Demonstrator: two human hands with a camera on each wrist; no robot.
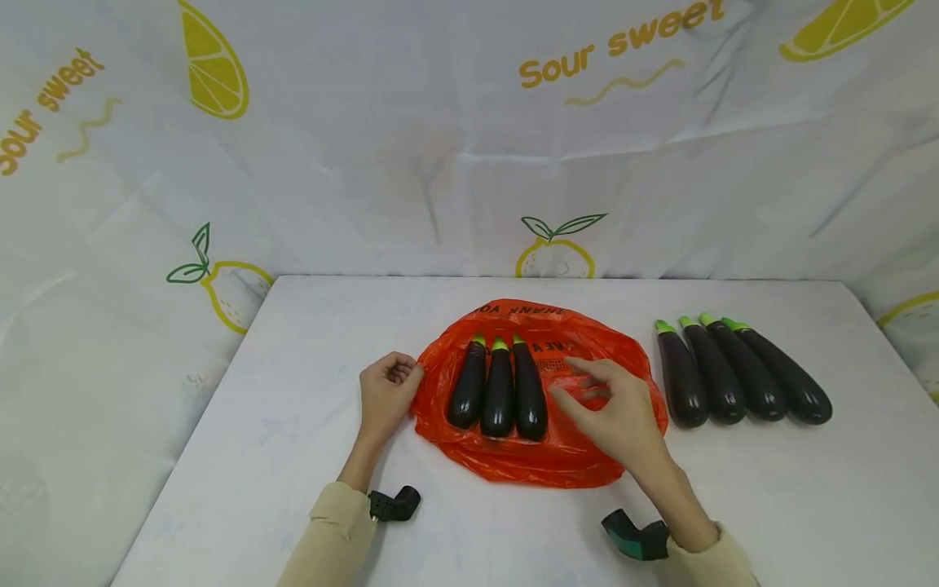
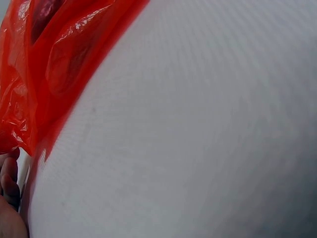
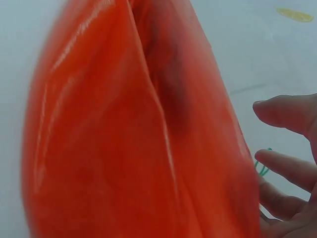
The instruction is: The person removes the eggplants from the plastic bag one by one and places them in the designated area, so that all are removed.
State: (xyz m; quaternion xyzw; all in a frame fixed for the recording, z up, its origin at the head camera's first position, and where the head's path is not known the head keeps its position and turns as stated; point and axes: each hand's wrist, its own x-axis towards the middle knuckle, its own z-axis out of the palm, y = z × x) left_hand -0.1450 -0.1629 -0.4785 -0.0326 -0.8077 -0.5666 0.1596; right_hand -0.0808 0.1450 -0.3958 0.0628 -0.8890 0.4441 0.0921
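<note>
A red plastic bag [image 1: 579,456] lies spread on the white table, its mouth opened out. Three dark eggplants [image 1: 498,395] rest side by side within it, green stem ends pointing away from me. At the bag's left edge, my left hand [image 1: 387,391] pinches the plastic between thumb and curled fingers; the left wrist view shows only part of that hand beside the red bag [image 2: 74,54]. My right hand [image 1: 623,412] hovers over the bag's right side, right of the eggplants, thumb and fingers apart with nothing between them. The right wrist view also shows these spread fingers [image 3: 287,166].
Several more eggplants [image 1: 722,375] lie in a row on the table right of the bag. The white tabletop [image 1: 279,391] meets a white lemon-print cloth [image 1: 352,179] at its back edge. Each wrist carries a dark camera mount [image 1: 396,504].
</note>
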